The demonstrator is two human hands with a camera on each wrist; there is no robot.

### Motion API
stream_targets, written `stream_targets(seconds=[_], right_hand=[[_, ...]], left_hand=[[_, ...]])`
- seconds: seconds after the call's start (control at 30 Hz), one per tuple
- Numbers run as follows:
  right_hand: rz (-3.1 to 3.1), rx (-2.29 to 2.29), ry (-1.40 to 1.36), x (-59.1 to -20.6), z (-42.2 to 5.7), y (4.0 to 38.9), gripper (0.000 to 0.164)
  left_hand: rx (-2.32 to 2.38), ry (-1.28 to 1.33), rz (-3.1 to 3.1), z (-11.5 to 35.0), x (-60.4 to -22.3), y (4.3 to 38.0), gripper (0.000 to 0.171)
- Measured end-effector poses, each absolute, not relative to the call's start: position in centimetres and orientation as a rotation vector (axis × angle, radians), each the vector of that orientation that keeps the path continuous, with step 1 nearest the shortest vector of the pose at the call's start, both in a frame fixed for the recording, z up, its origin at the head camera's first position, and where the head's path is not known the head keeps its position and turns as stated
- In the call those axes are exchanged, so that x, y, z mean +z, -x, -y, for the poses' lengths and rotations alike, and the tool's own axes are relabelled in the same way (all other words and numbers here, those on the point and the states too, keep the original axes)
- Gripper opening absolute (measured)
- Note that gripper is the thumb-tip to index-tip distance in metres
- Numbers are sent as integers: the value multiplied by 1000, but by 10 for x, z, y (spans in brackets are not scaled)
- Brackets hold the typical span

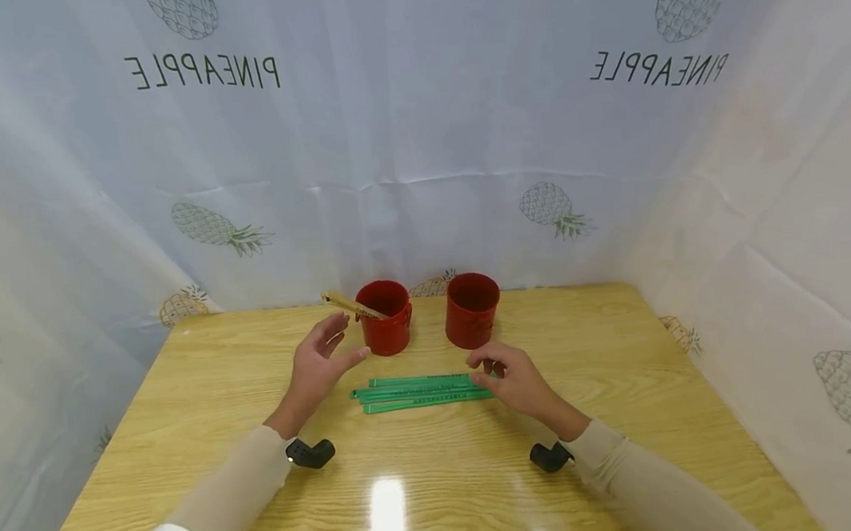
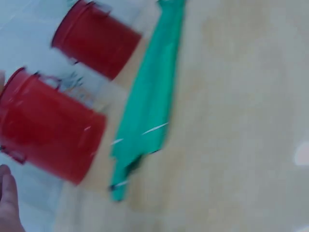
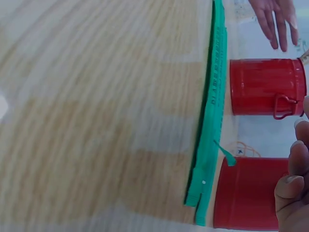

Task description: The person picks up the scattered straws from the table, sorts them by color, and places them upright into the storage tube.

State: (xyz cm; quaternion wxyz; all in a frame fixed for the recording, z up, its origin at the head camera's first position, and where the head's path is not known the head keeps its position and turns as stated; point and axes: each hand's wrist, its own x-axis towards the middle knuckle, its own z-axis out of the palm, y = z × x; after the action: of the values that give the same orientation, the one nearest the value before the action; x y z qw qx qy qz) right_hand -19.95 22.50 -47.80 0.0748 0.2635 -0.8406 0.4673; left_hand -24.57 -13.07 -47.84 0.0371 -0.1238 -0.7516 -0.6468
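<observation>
A left red bucket (image 1: 388,332) holds a long, narrow yellow printed packet (image 1: 355,304) that leans out over its rim to the left. My left hand (image 1: 320,361) is beside this bucket, fingers spread and thumb pointing toward its base, with nothing held. Several long, narrow green packets (image 1: 421,392) with dark print lie side by side in front of the buckets. Over their right end is my right hand (image 1: 512,377), its fingers loosely bent. The right wrist view shows those fingertips (image 3: 299,145) apart from the green packets, holding nothing.
Another red bucket (image 1: 474,315) stands to the right of the first, near the back edge of the wooden table (image 1: 444,473). A white curtain (image 1: 419,137) printed with pineapples hangs behind and along both sides. Small black wrist cameras (image 1: 311,453) sit on both sleeves.
</observation>
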Motion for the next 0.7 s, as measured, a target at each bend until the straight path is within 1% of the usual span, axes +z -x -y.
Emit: stream_targets(seconds=[0.13, 0.33, 0.57, 0.7], right_hand=[[2524, 1432, -793, -480, -225, 199, 15], [2533, 1454, -795, -483, -225, 198, 12], [2553, 1461, -781, -486, -227, 197, 13], [2549, 1464, -781, -489, -225, 197, 13]], left_hand=[[-2002, 407, 2266, 119, -487, 233, 68], [-2019, 511, 2273, 96, -492, 224, 64], [-2044, 659, 2230, 56, -487, 226, 69], [-2043, 674, 2224, 33, -478, 230, 71]])
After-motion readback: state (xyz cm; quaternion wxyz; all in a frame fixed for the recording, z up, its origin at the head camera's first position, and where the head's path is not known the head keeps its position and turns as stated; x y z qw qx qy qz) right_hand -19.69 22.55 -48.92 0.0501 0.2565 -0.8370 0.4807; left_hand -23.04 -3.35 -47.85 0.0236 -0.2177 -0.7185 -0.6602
